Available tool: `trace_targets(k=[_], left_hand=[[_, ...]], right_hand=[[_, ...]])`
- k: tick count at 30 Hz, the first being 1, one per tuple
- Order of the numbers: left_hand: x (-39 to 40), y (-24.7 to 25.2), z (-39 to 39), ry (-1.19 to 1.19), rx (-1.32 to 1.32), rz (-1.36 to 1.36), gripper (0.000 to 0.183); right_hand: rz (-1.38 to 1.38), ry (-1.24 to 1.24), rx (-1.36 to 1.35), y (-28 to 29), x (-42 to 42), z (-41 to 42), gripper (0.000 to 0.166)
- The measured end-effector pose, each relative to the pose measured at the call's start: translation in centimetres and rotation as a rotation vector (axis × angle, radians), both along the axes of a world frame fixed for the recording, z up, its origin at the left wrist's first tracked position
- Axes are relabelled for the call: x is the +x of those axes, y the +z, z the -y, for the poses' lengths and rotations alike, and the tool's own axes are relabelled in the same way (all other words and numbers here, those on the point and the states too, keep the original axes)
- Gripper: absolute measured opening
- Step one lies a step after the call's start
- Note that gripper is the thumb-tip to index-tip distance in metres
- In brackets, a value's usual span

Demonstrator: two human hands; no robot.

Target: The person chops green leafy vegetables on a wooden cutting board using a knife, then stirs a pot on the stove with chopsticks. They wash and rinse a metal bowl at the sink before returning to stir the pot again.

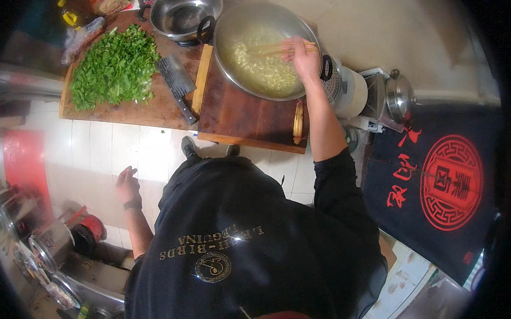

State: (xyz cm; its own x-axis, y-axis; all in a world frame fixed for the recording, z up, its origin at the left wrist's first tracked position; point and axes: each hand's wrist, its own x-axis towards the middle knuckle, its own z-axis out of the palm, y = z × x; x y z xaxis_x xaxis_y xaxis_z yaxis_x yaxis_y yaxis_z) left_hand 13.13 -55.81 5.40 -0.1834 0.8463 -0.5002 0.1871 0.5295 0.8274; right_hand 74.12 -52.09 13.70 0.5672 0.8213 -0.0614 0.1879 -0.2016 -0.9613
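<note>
My right hand [301,55] holds a pair of wooden chopsticks [268,47] over a wide steel pan [260,16] with black handles. Their tips reach pale pieces of food [275,73] lying in cloudy yellowish liquid. Low at my left side, away from the boards, my left hand [128,184] hangs with bent fingers and nothing visible in it. Left of the pan, a cleaver [177,81] lies on a wooden board beside a heap of chopped green leaves [115,70]. A bundle of thin sticks [298,123] rests below the pan's right part.
A steel bowl [186,13] stands behind the cleaver. Plastic bags [84,35] lie at the left rim. Right of the pan are a white appliance [354,93] and a lidded steel pot [399,97]. Pots and a red bucket [93,227] stand at lower left.
</note>
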Motion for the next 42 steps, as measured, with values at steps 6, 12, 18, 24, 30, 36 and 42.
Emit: trace_targets(k=[6,12,18,24,30,36,42], left_hand=[[1.9,0.2,-0.3,0.021,-0.024,0.066,0.025],[2.0,0.4,-0.5,0.0,-0.026,0.049,0.027],[0.7,-0.3,-0.3,0.039,-0.008,0.036,0.026],[1.0,-1.5,-0.4,0.093,-0.079,0.117,0.024],[-0.8,-3.4,-1.3,-0.056,0.036,0.036,0.022],[2.0,-2.3,-3.0,0.007,-0.046,0.16,0.024],[1.6,-4.1,-4.1,-0.215,0.034,0.048,0.026]], right_hand=[[0.138,-0.025,-0.065,-1.6,-0.4,2.0,0.036],[0.226,-0.177,0.056,-1.0,1.6,-0.4,0.032],[0.125,-0.176,-0.152,-1.1,4.8,-1.5,0.027],[0.262,-0.225,-0.022,-4.3,5.9,-1.1,0.028],[-0.018,0.043,-0.033,1.3,-0.4,0.8,0.028],[0.055,-0.106,0.0,0.7,3.1,4.7,0.023],[0.484,-0.266,0.015,-5.3,4.3,5.9,0.021]])
